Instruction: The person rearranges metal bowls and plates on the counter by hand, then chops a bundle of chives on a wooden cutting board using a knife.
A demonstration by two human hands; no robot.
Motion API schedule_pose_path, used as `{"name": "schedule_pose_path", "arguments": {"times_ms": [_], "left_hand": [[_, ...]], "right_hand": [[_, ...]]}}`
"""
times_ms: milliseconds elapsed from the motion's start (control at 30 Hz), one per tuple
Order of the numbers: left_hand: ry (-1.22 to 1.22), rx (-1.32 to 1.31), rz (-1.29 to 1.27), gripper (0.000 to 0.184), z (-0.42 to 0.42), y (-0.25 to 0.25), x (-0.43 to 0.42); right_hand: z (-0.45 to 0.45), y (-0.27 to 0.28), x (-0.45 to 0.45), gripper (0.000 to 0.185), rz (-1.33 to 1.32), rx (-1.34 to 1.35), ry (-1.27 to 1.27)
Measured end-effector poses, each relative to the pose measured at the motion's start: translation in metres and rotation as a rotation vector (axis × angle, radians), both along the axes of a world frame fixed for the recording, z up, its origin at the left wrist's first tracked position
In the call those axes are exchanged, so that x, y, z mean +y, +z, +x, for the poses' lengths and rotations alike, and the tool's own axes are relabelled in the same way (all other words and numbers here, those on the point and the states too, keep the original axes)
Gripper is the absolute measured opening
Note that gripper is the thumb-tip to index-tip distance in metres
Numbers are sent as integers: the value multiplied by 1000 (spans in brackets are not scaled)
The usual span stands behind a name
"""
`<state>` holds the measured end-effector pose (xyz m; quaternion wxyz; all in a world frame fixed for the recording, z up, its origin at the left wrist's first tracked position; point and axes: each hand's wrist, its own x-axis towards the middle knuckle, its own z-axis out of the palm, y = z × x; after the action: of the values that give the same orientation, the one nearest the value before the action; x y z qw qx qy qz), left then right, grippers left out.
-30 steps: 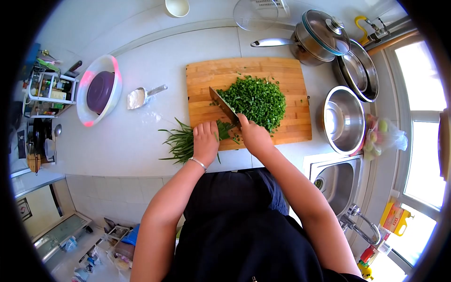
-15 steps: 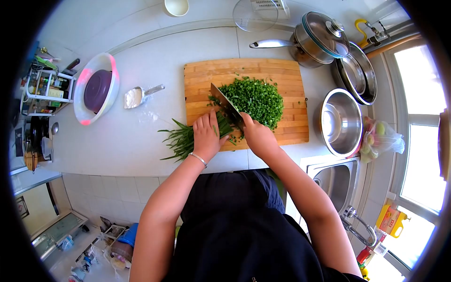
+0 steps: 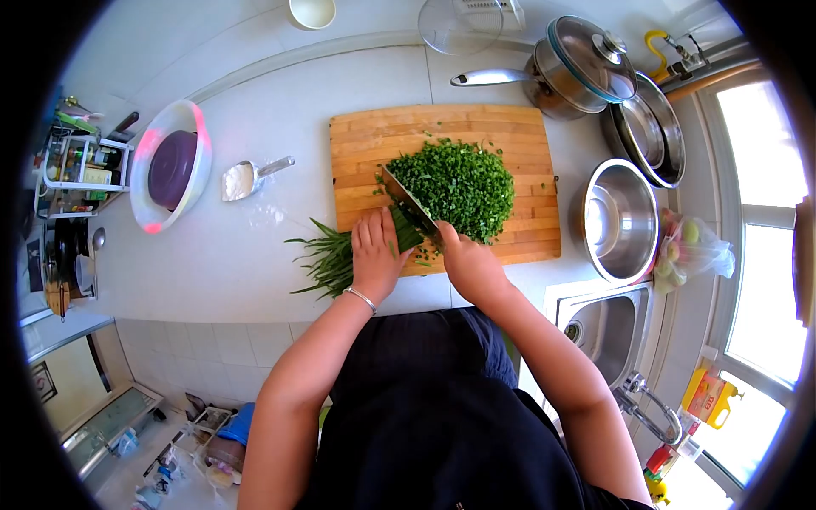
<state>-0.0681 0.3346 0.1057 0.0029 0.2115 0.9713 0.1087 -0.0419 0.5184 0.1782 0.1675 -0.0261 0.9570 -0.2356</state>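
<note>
Greens lay left of frame centre, held beneath the left hand, fingers close together.
Their long axis ran rightward toward the slanting knife, gripped in the right hand; chopped pieces lay beyond, upper centre.

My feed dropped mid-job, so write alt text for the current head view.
The right hand holds a knife at the end of long green stalks under the left hand at the near-left corner of a wooden cutting board; chopped greens lie heaped right of the knife.
</note>
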Motion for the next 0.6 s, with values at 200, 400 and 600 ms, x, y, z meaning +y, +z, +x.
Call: {"name": "schedule_pose_path", "arguments": {"times_ms": [200,400,600], "left_hand": [[-14,-43,52,85,1,-1,1],[-26,-7,22,82,1,-6,1],[64,-11,17,84,-11,-1,12]], "right_hand": [[-13,-17,-24,45,70,-37,-2],[-30,-21,-23,47,9,11,12],[-15,21,0,47,-12,73,-8]]}}
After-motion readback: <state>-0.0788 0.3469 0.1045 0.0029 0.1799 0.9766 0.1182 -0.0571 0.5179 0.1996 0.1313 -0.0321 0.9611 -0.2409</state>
